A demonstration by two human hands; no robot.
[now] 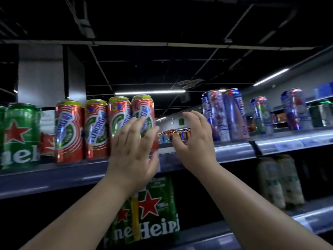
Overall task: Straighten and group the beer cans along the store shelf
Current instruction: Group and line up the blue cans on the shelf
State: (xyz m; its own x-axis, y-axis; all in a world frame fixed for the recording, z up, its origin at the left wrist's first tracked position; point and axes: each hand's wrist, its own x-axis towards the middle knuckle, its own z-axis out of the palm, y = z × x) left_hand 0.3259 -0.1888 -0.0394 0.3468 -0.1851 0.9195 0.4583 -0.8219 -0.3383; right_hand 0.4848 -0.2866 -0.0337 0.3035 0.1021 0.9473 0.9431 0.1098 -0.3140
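1. Four red cans (100, 129) stand upright in a row along the front edge of the shelf (234, 150), touching or nearly touching each other.
2. The left hand (133, 152) is spread with straight fingers in front of the rightmost red can (144, 112); motion blur hides whether the fingertips touch it. It grips nothing.
3. The right hand (194, 139) is held just to the right, above a bare stretch of the shelf edge, its fingers loosely curved and thumb apart, holding nothing.
4. A green can (21, 134) stands at the left end of the shelf, beside the red row.
5. Two blue cans (223, 114) stand close together to the right of the right hand, and two more blue cans (277, 112) stand farther right, apart from each other.
6. A dark green can (320, 112) sits near the right edge of the view.
7. On the lower shelf, a green pack (155, 210) shows between the forearms, and pale packs (279, 179) stand to the right.
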